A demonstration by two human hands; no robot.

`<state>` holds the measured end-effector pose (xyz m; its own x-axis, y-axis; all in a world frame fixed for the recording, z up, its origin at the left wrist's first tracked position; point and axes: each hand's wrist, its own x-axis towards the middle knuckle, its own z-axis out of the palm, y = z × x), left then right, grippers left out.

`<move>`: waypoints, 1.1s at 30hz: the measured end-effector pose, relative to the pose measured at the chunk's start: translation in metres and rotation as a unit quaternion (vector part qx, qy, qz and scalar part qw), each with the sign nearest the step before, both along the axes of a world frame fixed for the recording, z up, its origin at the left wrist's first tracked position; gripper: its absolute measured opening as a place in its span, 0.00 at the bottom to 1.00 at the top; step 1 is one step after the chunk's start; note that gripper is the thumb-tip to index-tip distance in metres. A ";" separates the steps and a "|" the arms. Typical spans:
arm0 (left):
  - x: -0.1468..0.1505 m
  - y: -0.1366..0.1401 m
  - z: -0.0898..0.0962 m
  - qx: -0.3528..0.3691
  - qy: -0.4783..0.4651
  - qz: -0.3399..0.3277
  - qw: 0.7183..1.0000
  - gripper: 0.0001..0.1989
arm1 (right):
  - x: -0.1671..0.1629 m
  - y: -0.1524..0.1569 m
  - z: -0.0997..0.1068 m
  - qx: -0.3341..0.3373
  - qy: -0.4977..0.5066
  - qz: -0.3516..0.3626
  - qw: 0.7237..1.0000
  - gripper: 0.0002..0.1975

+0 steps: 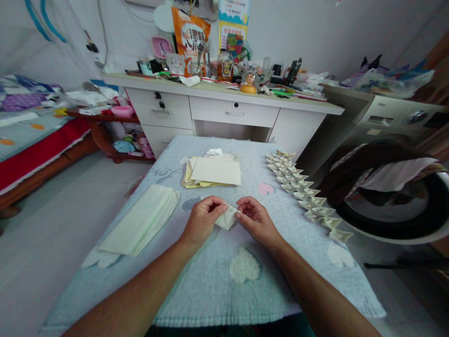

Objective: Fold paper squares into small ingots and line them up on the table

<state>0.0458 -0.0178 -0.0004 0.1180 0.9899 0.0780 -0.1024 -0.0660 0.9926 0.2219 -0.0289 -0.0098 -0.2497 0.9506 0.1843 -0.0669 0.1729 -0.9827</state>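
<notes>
Two bare hands meet over the middle of the near tabletop (210, 290) in the head view, which is spread with a pale blue cloth. Between them, raised just off the cloth, is a small folded paper (227, 220): off-white, narrowing to a blunt point on the near side, with crease lines running across its face and a small dark mark by its far edge. The left hand (204, 216) grips its left corner between thumb and curled fingers; the right hand (258, 221) pinches the right corner between thumb and forefinger.

Along the right edge runs a row of folded pieces (311, 202), pale and sharp-tipped, set close together, the farthest one yellower with dark patterning. Beyond the hands lies a stack of cream and yellow sheets (218, 171), and to the left a pale green folded bundle (140, 220).

On the far tabletop (301, 107) stands an orange bag (181, 23) printed with large white characters, the upper pair reading 津味. A jar (225, 70) nearby wears a dark label with yellow print, too small to read. The lettering on the blue-and-yellow poster (234, 13) is likewise illegible.
</notes>
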 end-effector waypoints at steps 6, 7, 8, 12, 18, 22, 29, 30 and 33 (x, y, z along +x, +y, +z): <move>-0.001 0.000 0.001 0.023 0.035 -0.007 0.999 0.09 | 0.001 -0.001 0.006 0.037 -0.084 -0.011 0.996 0.13; -0.002 0.000 0.001 0.034 0.051 -0.010 0.998 0.08 | 0.001 -0.001 0.006 0.048 -0.093 -0.015 0.994 0.12; -0.003 0.000 0.002 0.050 0.073 -0.011 0.996 0.08 | 0.002 -0.001 0.007 0.059 -0.105 -0.018 0.993 0.12; -0.010 -0.002 0.009 0.190 0.199 0.010 0.961 0.05 | 0.005 0.001 0.006 0.113 -0.166 -0.056 0.978 0.07; -0.011 -0.009 0.013 0.386 0.339 -0.020 0.857 0.04 | 0.011 0.005 -0.001 0.205 -0.258 -0.115 0.937 0.07; -0.007 -0.013 0.002 0.438 0.421 -0.077 0.791 0.08 | 0.015 0.007 -0.005 0.243 -0.346 -0.110 0.900 0.09; 0.001 -0.021 -0.012 0.453 0.537 -0.150 0.695 0.10 | 0.023 0.011 -0.004 0.206 -0.460 -0.057 0.862 0.14; 0.002 -0.022 -0.012 0.448 0.545 -0.158 0.691 0.09 | 0.024 0.011 -0.003 0.197 -0.460 -0.065 0.864 0.15; 0.004 -0.023 -0.013 0.437 0.542 -0.163 0.699 0.07 | 0.025 0.009 -0.002 0.190 -0.451 -0.087 0.868 0.11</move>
<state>0.0495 -0.0413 -0.0138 0.7844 0.5279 0.3257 0.5287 -0.8436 0.0940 0.2467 -0.0199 -0.0120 -0.3131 0.9021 0.2970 0.7595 0.4256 -0.4920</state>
